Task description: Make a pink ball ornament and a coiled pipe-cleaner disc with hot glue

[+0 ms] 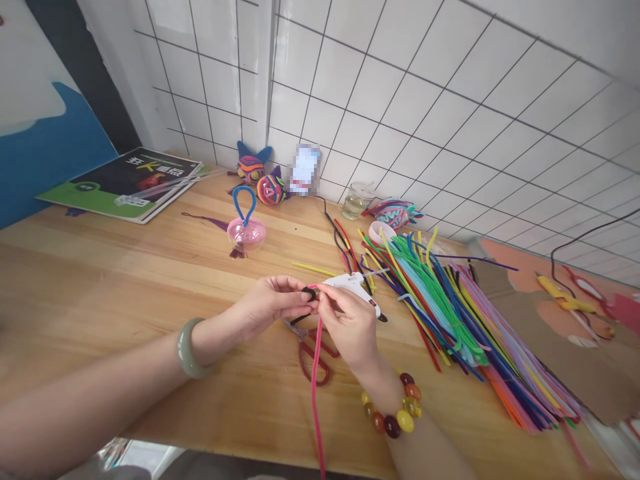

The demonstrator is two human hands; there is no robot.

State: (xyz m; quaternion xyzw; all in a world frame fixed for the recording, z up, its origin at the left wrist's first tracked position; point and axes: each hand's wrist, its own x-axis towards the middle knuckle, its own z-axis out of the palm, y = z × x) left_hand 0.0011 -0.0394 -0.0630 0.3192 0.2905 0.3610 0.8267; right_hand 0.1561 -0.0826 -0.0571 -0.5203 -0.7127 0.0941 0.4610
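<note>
My left hand (273,303) pinches a small black coil (310,294), which looks like a rolled pipe cleaner. Beside it, my right hand (354,327) has its thumb and fingers closed on a pink pipe cleaner (316,387). One end of that strand meets the coil; the rest hangs past the table's front edge. Whether the two are joined is hidden by my fingertips. Just behind my right hand lies a white glue gun (354,285). Scissors with red handles (302,358) rest on the wood below my hands, partly covered.
Bundles of coloured pipe cleaners (440,293) spread to the right. A yellow tool (563,293) lies on cardboard (530,353). Toward the wall stand a pink plastic ornament (246,232), wrapped balls (273,189), a phone (305,170) and a glass jar (356,202). Books (125,183) lie back left.
</note>
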